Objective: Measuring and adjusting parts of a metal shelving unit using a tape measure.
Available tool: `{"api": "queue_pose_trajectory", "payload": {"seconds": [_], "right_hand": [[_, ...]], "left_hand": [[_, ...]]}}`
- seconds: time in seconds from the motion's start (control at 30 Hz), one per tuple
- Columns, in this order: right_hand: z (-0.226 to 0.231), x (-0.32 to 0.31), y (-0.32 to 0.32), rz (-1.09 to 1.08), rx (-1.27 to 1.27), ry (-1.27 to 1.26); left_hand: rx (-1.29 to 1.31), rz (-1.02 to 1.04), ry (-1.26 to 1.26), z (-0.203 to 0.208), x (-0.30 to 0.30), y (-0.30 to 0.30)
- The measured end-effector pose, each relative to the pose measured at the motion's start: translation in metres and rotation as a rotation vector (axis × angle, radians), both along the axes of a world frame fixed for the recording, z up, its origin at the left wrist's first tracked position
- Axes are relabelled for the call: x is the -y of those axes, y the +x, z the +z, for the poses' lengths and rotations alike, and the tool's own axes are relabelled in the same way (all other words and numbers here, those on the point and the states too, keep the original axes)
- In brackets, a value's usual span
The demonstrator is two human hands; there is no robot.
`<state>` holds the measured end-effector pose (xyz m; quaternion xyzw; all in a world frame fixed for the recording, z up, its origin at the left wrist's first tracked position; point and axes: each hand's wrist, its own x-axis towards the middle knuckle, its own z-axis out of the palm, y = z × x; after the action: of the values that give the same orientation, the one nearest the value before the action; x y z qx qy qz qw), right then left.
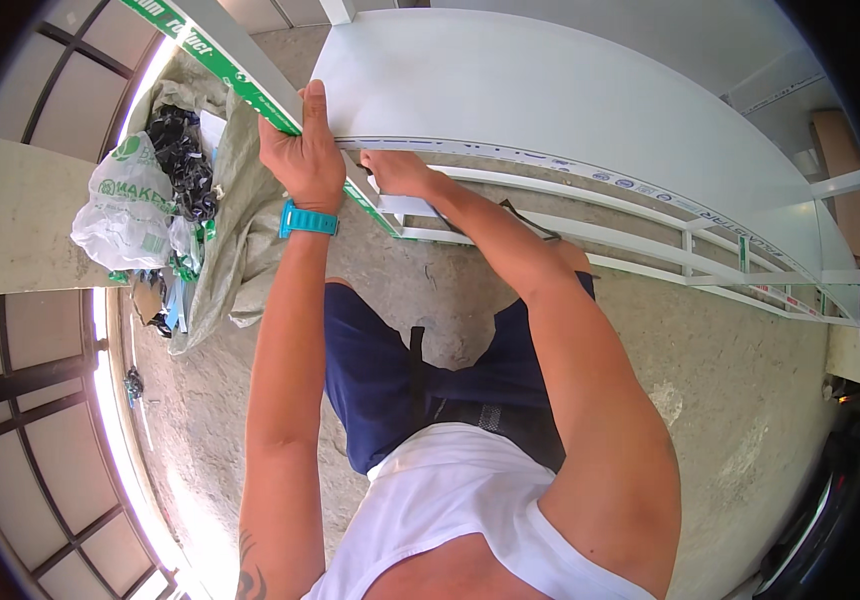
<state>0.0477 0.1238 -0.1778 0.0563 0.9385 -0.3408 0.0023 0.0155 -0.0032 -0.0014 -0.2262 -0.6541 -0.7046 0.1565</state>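
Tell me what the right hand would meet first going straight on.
Most likely the post, just left of the right hand; depth is unclear there, so they may already touch.

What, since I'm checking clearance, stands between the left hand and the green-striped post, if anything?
Nothing visible: the left hand holds the green-striped post, beside the left corner of the white panel.

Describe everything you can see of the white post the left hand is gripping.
The white post is long, straight and narrow, perhaps coated metal, with a green printed strip along one face. It slants in from the picture's upper left, its far end cut off, and appears to continue below the white panel's corner. The left hand wraps around it beside that corner.
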Motion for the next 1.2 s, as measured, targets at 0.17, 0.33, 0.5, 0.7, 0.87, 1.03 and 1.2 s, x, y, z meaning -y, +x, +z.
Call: {"api": "queue_pose_trajectory", "payload": {"seconds": [0.17, 0.33, 0.5, 0.7, 0.87, 1.03, 1.2], "right_hand": [[-0.027, -0.008, 0.004, -0.217, -0.272, 0.05], [-0.007, -0.026, 0.038, -0.495, -0.278, 0.081], [0.043, -0.071, 0.109, -0.798, -0.127, -0.094], [0.005, -0.087, 0.122, -0.607, -0.358, 0.113], [0.006, -0.063, 0.125, -0.616, -0.214, -0.195], [0.004, -0.042, 0.098, -0.614, -0.087, -0.313], [-0.02, -0.026, 0.071, -0.617, -0.111, -0.767]], "left_hand": [[-0.04, -0.008, 0.02, -0.001, -0.007, 0.004], [-0.059, 0.005, 0.037, -0.011, 0.001, -0.006], [-0.114, 0.056, 0.032, -0.013, -0.002, -0.012], [-0.104, 0.037, -0.06, -0.022, -0.004, -0.019], [-0.154, 0.06, -0.092, -0.03, -0.004, -0.022], [-0.169, 0.066, -0.035, -0.032, -0.004, -0.024], [-0.144, 0.038, 0.03, -0.024, -0.01, -0.02]]}}
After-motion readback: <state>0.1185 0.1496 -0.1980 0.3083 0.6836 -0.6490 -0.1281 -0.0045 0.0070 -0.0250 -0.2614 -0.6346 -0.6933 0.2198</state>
